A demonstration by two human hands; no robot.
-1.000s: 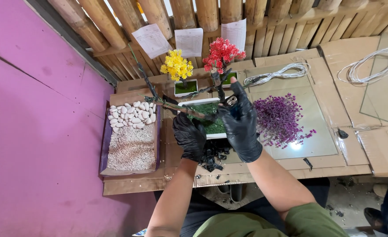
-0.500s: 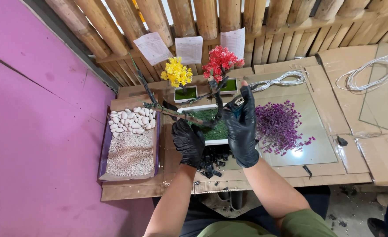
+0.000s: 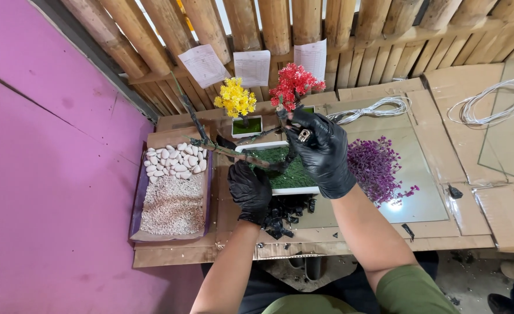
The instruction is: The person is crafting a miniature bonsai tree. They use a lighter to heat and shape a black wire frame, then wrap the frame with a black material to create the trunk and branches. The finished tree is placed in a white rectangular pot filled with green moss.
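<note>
At frame centre, my left hand (image 3: 250, 191) grips the bare branch (image 3: 222, 148) beside the white mossy tray (image 3: 285, 171); its long axis slants toward the upper left. My right hand (image 3: 322, 152) pinches a small metal clip (image 3: 304, 135).

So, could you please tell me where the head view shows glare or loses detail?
Head view: a bright glare spot on the glass pane beside the purple foliage; daylight blows out between the bamboo poles; the black gloved left hand and right hand show little surface detail; edges bend slightly.
</note>
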